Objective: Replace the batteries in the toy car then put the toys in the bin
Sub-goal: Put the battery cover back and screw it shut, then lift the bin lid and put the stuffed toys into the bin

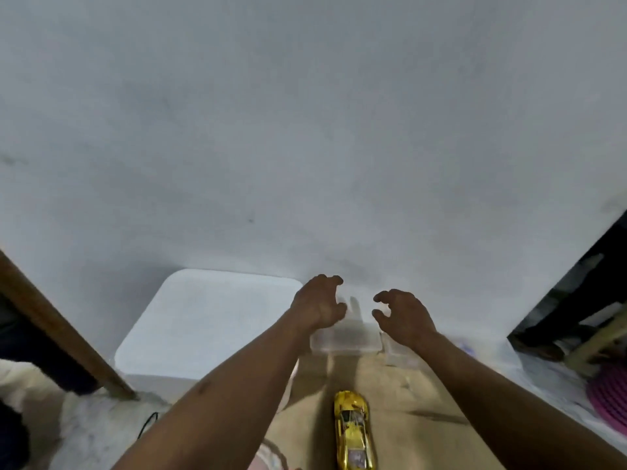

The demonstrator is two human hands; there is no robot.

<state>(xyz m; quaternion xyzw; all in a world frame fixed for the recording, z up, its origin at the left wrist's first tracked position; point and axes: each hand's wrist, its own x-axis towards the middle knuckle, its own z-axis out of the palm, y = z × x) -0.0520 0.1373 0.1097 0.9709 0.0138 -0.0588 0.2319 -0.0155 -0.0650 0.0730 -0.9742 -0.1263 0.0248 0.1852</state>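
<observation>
A yellow toy car (pixel 353 432) lies on the tan surface (pixel 403 388) at its near edge, lengthwise between the person's two forearms and touching neither. Toward the far edge of the surface stands a clear plastic bin (pixel 346 340), blurred and hard to outline. The left hand (pixel 319 303) hangs over the bin's left side and the right hand (pixel 403 313) over its right side. Each has its fingers half curled like a claw and spread well away from the thumb, with nothing held; I cannot tell whether either touches the bin. The hands face each other with a gap between them. Left of the surface is a white top with rounded corners (pixel 203 320), and further left a slanting wooden post (pixel 57 327). At the right edge lies a pink coiled thing (pixel 610 398). Behind everything rises a plain pale wall (pixel 305 130).
</observation>
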